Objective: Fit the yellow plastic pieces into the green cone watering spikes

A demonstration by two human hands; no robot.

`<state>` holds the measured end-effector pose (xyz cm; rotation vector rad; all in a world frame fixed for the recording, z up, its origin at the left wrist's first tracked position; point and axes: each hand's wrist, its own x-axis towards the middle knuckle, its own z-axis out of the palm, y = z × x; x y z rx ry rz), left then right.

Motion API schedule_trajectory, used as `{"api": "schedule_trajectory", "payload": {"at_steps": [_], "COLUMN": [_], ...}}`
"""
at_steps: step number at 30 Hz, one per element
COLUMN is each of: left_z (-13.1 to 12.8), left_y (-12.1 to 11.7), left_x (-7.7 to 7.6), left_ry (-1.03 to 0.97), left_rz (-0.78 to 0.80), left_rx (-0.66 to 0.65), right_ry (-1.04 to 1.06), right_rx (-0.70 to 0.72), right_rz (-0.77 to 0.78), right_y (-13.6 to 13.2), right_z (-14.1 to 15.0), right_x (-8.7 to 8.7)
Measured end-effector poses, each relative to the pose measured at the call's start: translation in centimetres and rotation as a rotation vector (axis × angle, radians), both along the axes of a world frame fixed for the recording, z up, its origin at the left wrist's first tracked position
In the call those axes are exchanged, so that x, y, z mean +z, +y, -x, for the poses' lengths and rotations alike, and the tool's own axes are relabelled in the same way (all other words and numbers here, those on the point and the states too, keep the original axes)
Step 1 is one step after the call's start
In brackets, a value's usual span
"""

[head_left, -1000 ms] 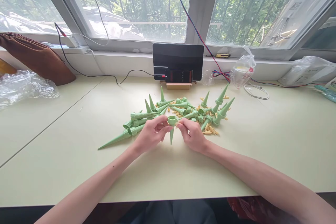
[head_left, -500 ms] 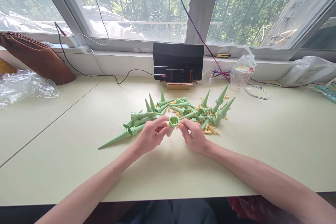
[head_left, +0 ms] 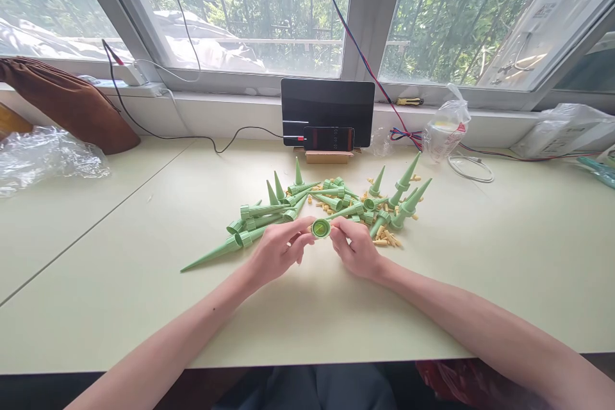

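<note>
Between my hands is a green plastic plant watering spike [head_left: 320,228], its round open end turned up toward me and its tapered part hidden behind. My left hand [head_left: 280,245] grips it from the left with thumb and index finger. My right hand [head_left: 356,247] pinches at its right side; whether a small piece is between those fingertips I cannot tell. Just beyond lies a loose pile of similar green spikes [head_left: 264,211], some standing point up. Small yellow pegs [head_left: 387,237] are scattered among them, mostly on the right.
A tablet [head_left: 328,106] and a phone [head_left: 331,139] lean on a cardboard stand [head_left: 329,157] at the back. Cables run along the windowsill. Crinkled clear plastic [head_left: 52,160] and a brown bag [head_left: 72,106] lie at left, a bagged cup [head_left: 446,128] at back right.
The held spike has tipped so its open end faces me more squarely, and it has shifted slightly down and right. Both hands stay at it; the pile is unchanged.
</note>
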<state>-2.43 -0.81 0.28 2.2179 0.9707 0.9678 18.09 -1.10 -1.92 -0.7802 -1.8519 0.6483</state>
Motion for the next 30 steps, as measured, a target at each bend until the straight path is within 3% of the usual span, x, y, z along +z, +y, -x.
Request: {"api": "schedule_trajectory", "payload": {"at_steps": [11,18,30], "left_z": [-0.45,-0.13,-0.44], "left_y": [0.04,0.17,0.47], "left_x": [0.18,0.44,-0.18], "left_ry": [-0.105,-0.134,-0.119], "left_rz": [-0.256,-0.239,-0.285], "left_rx": [-0.113,-0.190,-0.055], "right_ry": [0.013,0.014,-0.046], "right_rx": [-0.007,-0.041,-0.074], "right_rz": [0.010,-0.014,-0.053], "right_y": [0.01,0.14,0.31], "right_z": [0.09,0.12,0.28], "right_x": [0.02,-0.04,-0.17]}}
